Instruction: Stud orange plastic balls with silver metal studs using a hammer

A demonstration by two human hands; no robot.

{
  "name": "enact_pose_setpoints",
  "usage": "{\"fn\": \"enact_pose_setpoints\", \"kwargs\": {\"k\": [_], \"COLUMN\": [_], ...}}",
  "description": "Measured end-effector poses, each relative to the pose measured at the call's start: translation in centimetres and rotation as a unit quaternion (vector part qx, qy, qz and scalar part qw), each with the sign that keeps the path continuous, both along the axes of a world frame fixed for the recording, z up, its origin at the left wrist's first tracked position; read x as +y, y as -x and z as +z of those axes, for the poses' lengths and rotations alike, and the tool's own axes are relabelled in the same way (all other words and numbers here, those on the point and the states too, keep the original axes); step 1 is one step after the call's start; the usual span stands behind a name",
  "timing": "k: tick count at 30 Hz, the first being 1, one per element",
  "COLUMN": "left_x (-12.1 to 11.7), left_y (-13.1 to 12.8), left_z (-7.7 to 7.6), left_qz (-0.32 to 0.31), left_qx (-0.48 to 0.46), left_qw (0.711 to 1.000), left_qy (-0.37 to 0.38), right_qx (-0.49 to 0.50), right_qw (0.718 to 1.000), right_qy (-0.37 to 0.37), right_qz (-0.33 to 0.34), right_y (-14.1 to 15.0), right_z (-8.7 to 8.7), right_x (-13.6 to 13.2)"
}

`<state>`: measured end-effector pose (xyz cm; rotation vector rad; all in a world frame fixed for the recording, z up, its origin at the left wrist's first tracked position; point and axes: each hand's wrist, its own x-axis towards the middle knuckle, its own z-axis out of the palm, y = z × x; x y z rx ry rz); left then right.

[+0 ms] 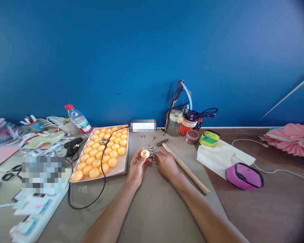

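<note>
Between the thumb and fingers of my left hand [136, 168] is an orange table tennis ball [145, 153] with small dark marks on its upward face. Just right of the ball lies a pile of small shiny metal pieces [152, 149], too small to name. My right hand [167, 164] is at this pile, its fingers curled down and drawn together; whatever they pinch is hidden. Beyond my right hand a hammer [184, 168] with a wooden handle lies slantwise on the grey mat. To the left stands a shallow box [123, 165] with many orange table tennis balls [97, 154].
A black cable [105, 182] loops over the box. Behind are a plastic bottle [79, 119], a glass jar [174, 123] and a red cup [188, 127] of tools. A purple fabric ring [239, 177] sits right; a power strip [49, 216] and scissors [12, 172] lie left.
</note>
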<state>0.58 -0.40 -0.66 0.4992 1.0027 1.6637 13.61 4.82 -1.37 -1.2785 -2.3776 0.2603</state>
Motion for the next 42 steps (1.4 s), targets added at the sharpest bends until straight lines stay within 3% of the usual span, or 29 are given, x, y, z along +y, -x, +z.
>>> {"fn": "enact_pose_setpoints", "kwargs": {"k": [10, 14, 20, 24, 32, 35, 38, 42], "left_x": [0.0, -0.1, 0.0, -0.2, -0.3, -0.4, -0.4, -0.4], "left_y": [0.0, -0.1, -0.1, -0.1, 0.0, -0.1, -0.2, -0.2], "left_z": [0.0, 0.2, 0.4, 0.5, 0.4, 0.7, 1.0, 0.9], "left_qz": [-0.008, -0.008, -0.012, -0.024, -0.067, -0.081, -0.09, -0.088], "left_qx": [0.001, -0.002, -0.011, -0.012, -0.038, -0.04, -0.028, -0.017], "left_qw": [1.0, 1.0, 1.0, 1.0, 0.997, 0.995, 0.994, 0.995], "left_qy": [0.0, 0.008, 0.006, 0.002, -0.031, -0.04, -0.051, -0.054], "right_qx": [0.022, 0.141, 0.328, 0.416, 0.59, 0.612, 0.612, 0.596], "right_qw": [1.0, 0.99, 0.942, 0.893, 0.696, 0.642, 0.627, 0.653], "right_qy": [0.006, 0.003, 0.068, 0.17, 0.405, 0.457, 0.476, 0.461], "right_qz": [0.007, 0.002, -0.003, -0.006, 0.055, 0.066, 0.077, 0.075], "right_y": [-0.2, -0.2, 0.5, 1.0, 0.9, 0.9, 1.0, 1.4], "right_z": [-0.5, -0.4, 0.1, 0.5, 1.0, 1.2, 1.3, 1.2], "right_x": [0.4, 0.4, -0.2, -0.6, -0.1, 0.0, -0.1, -0.3]}}
